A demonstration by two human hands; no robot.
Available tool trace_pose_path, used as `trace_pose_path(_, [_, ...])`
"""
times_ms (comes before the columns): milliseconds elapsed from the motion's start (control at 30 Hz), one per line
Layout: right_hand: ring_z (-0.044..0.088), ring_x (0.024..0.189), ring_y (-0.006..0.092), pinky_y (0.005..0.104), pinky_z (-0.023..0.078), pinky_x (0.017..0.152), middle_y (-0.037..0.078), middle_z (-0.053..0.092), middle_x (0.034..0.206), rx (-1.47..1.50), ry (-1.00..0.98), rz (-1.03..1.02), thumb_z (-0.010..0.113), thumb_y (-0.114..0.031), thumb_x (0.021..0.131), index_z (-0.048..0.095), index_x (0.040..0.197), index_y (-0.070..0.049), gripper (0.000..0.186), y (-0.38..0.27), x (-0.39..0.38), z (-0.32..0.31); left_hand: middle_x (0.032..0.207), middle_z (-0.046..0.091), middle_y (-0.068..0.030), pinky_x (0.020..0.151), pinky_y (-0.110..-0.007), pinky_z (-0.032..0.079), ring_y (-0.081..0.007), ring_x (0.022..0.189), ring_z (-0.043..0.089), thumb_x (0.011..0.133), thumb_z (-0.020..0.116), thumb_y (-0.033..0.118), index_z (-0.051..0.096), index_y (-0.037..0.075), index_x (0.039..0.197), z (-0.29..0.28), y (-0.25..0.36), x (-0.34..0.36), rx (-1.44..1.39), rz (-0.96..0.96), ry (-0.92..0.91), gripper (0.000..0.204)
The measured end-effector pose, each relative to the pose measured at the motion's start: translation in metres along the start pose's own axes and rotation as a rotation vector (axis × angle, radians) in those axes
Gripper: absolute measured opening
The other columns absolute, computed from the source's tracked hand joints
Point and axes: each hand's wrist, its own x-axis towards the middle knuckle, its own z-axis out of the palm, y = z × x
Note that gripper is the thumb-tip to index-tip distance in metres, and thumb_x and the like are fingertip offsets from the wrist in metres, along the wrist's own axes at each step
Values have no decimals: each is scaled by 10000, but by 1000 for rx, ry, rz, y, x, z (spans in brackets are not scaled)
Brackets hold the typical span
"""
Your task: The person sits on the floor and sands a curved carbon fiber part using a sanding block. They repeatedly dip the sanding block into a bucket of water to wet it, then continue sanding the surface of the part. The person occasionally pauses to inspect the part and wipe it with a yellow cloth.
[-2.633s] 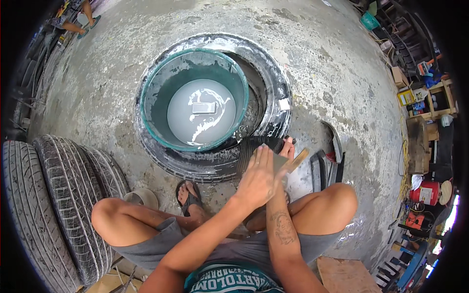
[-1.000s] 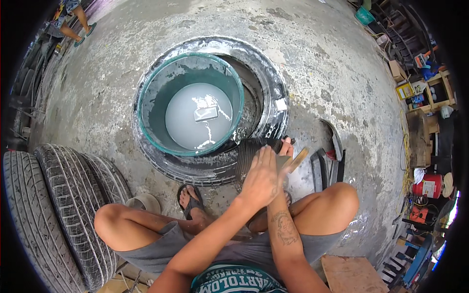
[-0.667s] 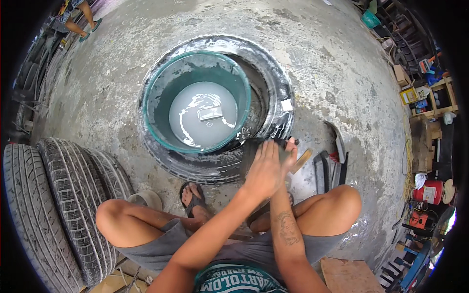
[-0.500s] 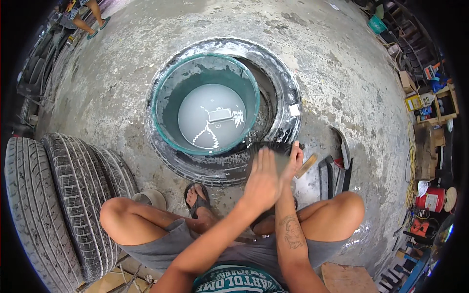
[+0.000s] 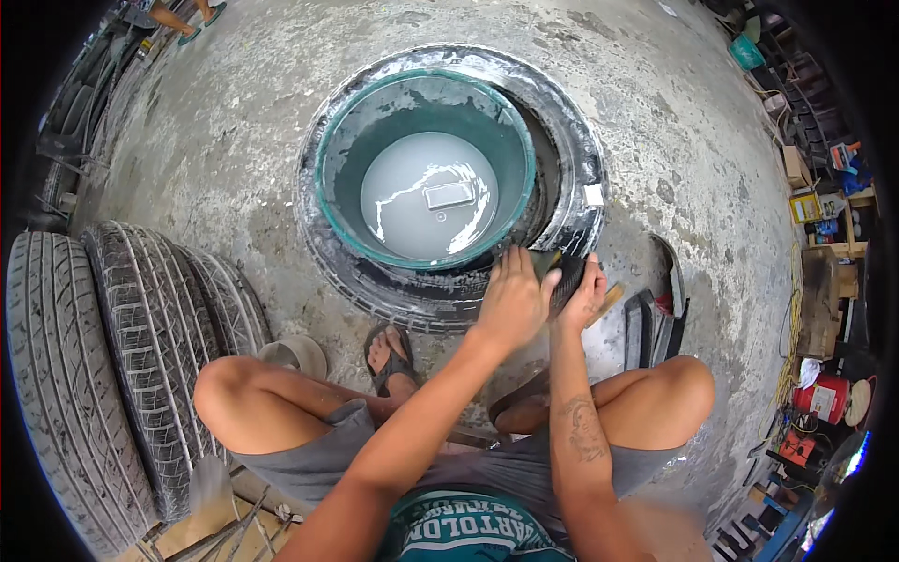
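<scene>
Here, between four and five o'clock of the green basin point(image 5: 337, 211), we see both bare hands working close together. The right hand point(image 5: 581, 298) has its grip closed on a black ribbed rubber piece point(image 5: 567, 283), which sits between the two hands, just outside the basin's rim and over the near edge of a tyre point(image 5: 398, 314) lying flat. The left hand point(image 5: 512, 298) rests with its fingers extended along a dark flat pad point(image 5: 543, 261), thumb near its lower edge; the fingers hide so much that we cannot tell whether its grip closes on the pad.

A tan wooden piece point(image 5: 607, 304) shows at about four o'clock of the rubber piece, partly behind the right hand. The basin stands inside the tyre's ring and holds cloudy grey water point(image 5: 398, 225), with a pale rectangular block point(image 5: 449, 195) in it, toward three o'clock of the water's middle. At three o'clock on the tyre we notice a small white square point(image 5: 593, 195).

Between eight and nine o'clock of our view, treaded tyres point(image 5: 154, 337) stand upright. Curved black strips point(image 5: 667, 328) lie on the concrete floor point(image 5: 655, 169) at three o'clock.
</scene>
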Motion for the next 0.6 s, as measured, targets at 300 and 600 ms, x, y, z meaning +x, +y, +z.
trace_pose_path(300, [510,762,97,281,454,713,-11,594,850,-17,10,-47,711,-406,1017,617,942,-88,340,6,11,-8,1402,489,-472,1175,-555,366,-569,1353,480,1112,424,364,447,-260,1368,-5,5,-11,-125,39,33,676])
trace_pose_path(600, [504,773,100,277,451,730,-16,588,854,-170,36,-89,712,-417,1016,620,937,-68,369,0,10,-10,1414,470,-481,1144,-578,390,-576,1359,468,1107,430,370,446,-243,1382,8,12,-20,-30,106,122,673])
